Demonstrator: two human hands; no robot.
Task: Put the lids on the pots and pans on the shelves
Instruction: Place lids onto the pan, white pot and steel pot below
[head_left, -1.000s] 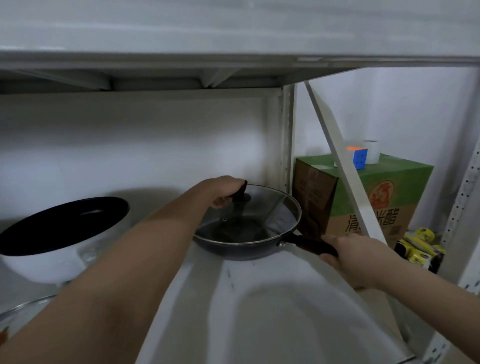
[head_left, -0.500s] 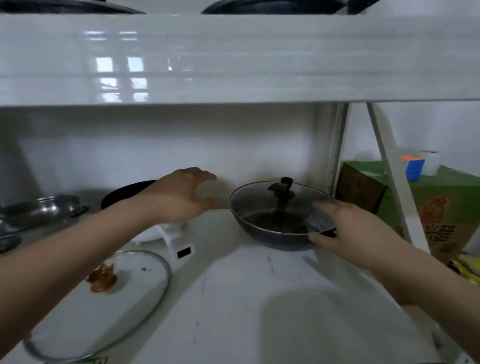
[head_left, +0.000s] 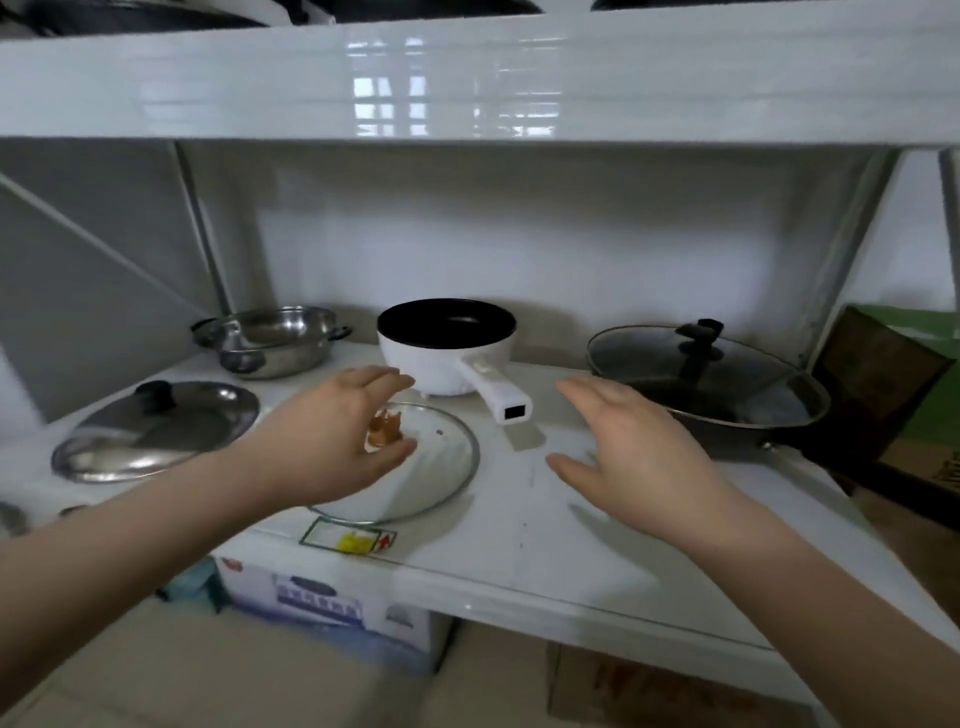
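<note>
While both hands hover, grips loose, empty, white pot uncovered, dark pan lidded.

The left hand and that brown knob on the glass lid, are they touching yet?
Cannot tell. In the head view the left hand curves around the brown knob of the glass lid, fingers above, thumb below, hiding any gap or contact.

The left hand is covering the near left part of the glass lid and half hiding its brown knob. Dark cookware on the top shelf is being cut off by the upper edge. The frying pan's handle is blurring into shadow at far right. The label on the shelf's near edge is reading too small to make out.
</note>
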